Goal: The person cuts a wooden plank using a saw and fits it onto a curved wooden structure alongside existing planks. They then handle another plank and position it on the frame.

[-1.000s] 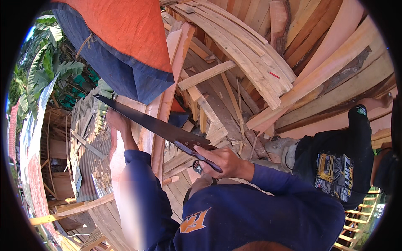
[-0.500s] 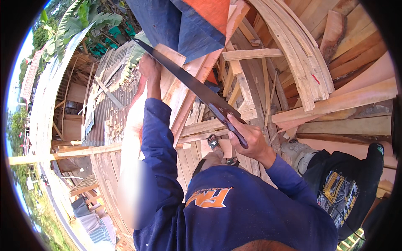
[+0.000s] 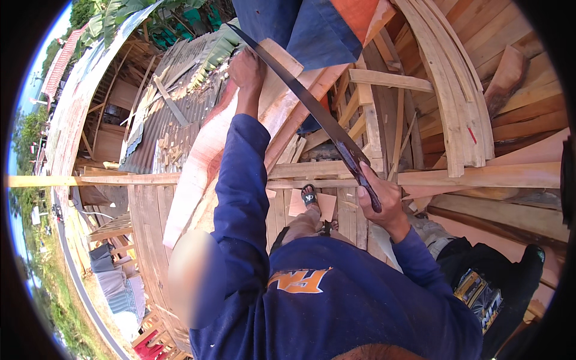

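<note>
My right hand (image 3: 384, 201), at the middle right, is wrapped around the dark handle of a handsaw (image 3: 318, 111). Its long dark blade slants up and to the left, its tip rising past my left hand (image 3: 246, 71). That hand is closed beside the blade's far end, at a short piece of wood (image 3: 282, 57) that shows on the blade's other side. My fingers' exact hold is partly hidden. Beneath the saw run long pale reddish planks (image 3: 210, 147), sloping toward me along my left sleeve.
A blue and orange tarp (image 3: 312, 36) hangs beyond the blade. Curved boards (image 3: 447, 84) lean at the right above a wooden frame (image 3: 390, 81). A long horizontal beam (image 3: 132, 179) crosses at the left. Someone in black clothing (image 3: 510, 282) is close at the lower right.
The whole view has shifted, so the scene sits further right. Both hands and the saw keep nearly the same arrangement, with the blade angled slightly more steeply. The person in black appears lower.
</note>
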